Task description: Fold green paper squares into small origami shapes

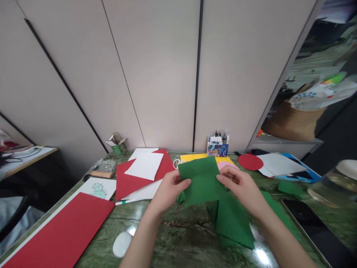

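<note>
A piece of green paper (pixel 203 180) is held up above the table between my two hands. Its left edge is pinched by the thumb and fingers of my left hand (pixel 172 185). My right hand (pixel 238 186) grips the right edge the same way. Below and to the right, another green paper part (pixel 234 223) with a folded edge hangs or lies close to the tabletop; I cannot tell whether it joins the held piece. White loops (pixel 176 163), perhaps scissor handles, show just behind my left hand. Yellow paper (pixel 192 157) lies partly hidden behind the green piece.
Red sheets (pixel 67 230), white paper (pixel 146 165) and a green-tipped marker (pixel 134 201) lie to the left. A marker box (pixel 217 145) stands at the back. On the right are a red disc (pixel 250 162), a phone (pixel 315 230) and a glass jar (pixel 334 186). A white oval object (pixel 122 244) sits in front.
</note>
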A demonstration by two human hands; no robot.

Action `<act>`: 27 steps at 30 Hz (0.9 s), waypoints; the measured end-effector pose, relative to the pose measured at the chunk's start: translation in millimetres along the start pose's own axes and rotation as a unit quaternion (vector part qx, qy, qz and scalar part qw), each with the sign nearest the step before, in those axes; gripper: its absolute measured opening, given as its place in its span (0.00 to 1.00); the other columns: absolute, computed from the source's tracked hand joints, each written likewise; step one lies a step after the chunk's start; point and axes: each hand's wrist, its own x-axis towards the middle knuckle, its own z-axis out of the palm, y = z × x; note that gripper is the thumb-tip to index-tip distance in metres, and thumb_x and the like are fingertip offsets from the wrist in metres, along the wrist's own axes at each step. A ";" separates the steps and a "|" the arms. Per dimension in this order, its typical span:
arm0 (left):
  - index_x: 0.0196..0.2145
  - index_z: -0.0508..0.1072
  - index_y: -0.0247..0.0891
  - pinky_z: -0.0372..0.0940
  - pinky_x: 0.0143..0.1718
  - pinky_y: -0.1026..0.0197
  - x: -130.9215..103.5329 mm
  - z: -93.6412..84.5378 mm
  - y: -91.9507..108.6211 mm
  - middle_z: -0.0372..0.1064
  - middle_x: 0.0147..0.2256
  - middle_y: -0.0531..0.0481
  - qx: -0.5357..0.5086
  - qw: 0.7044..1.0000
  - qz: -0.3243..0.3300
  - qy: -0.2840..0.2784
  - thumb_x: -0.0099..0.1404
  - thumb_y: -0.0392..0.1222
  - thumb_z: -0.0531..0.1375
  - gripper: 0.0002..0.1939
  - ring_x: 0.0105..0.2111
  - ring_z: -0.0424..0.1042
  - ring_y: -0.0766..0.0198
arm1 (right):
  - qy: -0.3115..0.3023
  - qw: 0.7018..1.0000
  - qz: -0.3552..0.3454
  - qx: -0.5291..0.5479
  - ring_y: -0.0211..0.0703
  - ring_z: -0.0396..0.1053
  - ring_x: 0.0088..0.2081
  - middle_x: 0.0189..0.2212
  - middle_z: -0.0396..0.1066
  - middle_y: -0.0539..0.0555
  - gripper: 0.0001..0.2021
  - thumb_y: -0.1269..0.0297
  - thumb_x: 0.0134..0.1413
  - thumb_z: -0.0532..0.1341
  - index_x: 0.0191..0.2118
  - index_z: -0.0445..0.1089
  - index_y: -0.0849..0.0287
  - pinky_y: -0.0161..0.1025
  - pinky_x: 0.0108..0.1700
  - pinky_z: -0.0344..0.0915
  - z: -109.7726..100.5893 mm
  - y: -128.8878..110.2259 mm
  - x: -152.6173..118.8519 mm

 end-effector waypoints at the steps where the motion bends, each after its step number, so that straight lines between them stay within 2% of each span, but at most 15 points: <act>1: 0.43 0.71 0.36 0.63 0.43 0.55 -0.1 -0.2 0.2 0.71 0.40 0.45 -0.002 1.000 0.002 -0.002 0.57 0.37 0.56 0.14 0.38 0.70 0.60 | -0.002 1.000 0.001 0.001 0.36 0.53 0.24 0.22 0.54 0.46 0.10 0.58 0.51 0.56 0.25 0.59 0.57 0.33 0.25 0.53 -0.3 -0.2 0.1; 4: 0.42 0.71 0.36 0.63 0.40 0.58 0.3 -1.3 -0.2 0.71 0.38 0.46 0.005 1.000 0.001 0.001 0.58 0.38 0.56 0.14 0.37 0.69 0.61 | -0.001 1.000 -0.001 -0.001 0.36 0.53 0.24 0.21 0.53 0.46 0.11 0.58 0.51 0.56 0.25 0.59 0.58 0.33 0.25 0.52 -1.4 0.3 0.4; 10: 0.35 0.71 0.33 0.59 0.27 0.65 0.9 -4.8 0.3 0.69 0.30 0.47 0.086 0.996 -0.005 0.031 0.58 0.42 0.56 0.10 0.28 0.65 0.66 | 0.008 1.000 -0.002 0.013 0.35 0.52 0.22 0.19 0.52 0.45 0.10 0.57 0.51 0.56 0.27 0.61 0.58 0.33 0.23 0.51 -3.0 1.9 0.1; 13: 0.36 0.71 0.34 0.59 0.27 0.65 0.1 -3.7 2.2 0.69 0.30 0.48 0.083 0.996 -0.002 0.024 0.58 0.42 0.56 0.10 0.27 0.65 0.66 | 0.007 1.000 -0.003 0.019 0.34 0.51 0.21 0.19 0.49 0.44 0.10 0.57 0.51 0.56 0.26 0.60 0.58 0.32 0.23 0.50 -2.1 0.3 -0.4; 18: 0.41 0.69 0.37 0.62 0.30 0.62 0.1 2.1 1.1 0.70 0.36 0.46 0.066 0.998 -0.004 -0.015 0.56 0.40 0.58 0.14 0.33 0.67 0.62 | 0.001 1.000 -0.010 0.021 0.34 0.50 0.21 0.19 0.47 0.44 0.10 0.57 0.51 0.56 0.26 0.59 0.57 0.32 0.22 0.49 1.0 -1.7 -0.3; 22: 0.43 0.69 0.36 0.62 0.31 0.61 1.4 3.1 -2.2 0.70 0.37 0.45 0.070 0.997 0.006 -0.016 0.57 0.39 0.57 0.14 0.35 0.68 0.61 | -0.012 1.000 -0.005 0.019 0.34 0.50 0.20 0.18 0.47 0.44 0.10 0.58 0.53 0.55 0.26 0.59 0.57 0.32 0.23 0.50 1.3 -2.2 -0.5; 25: 0.44 0.69 0.35 0.62 0.31 0.61 1.8 1.4 -2.4 0.70 0.37 0.44 0.072 0.997 0.015 -0.012 0.58 0.39 0.56 0.15 0.34 0.68 0.61 | -0.020 1.000 -0.008 0.021 0.36 0.55 0.23 0.20 0.53 0.45 0.10 0.58 0.53 0.56 0.26 0.59 0.57 0.33 0.25 0.54 -1.4 -4.2 -2.4; 27: 0.42 0.70 0.34 0.63 0.32 0.61 2.0 1.0 -1.9 0.71 0.37 0.44 0.075 0.997 0.015 -0.008 0.58 0.39 0.55 0.13 0.35 0.68 0.61 | -0.056 0.997 -0.030 0.041 0.41 0.63 0.32 0.28 0.62 0.50 0.09 0.57 0.54 0.55 0.30 0.63 0.56 0.36 0.33 0.60 -3.4 -6.8 -4.4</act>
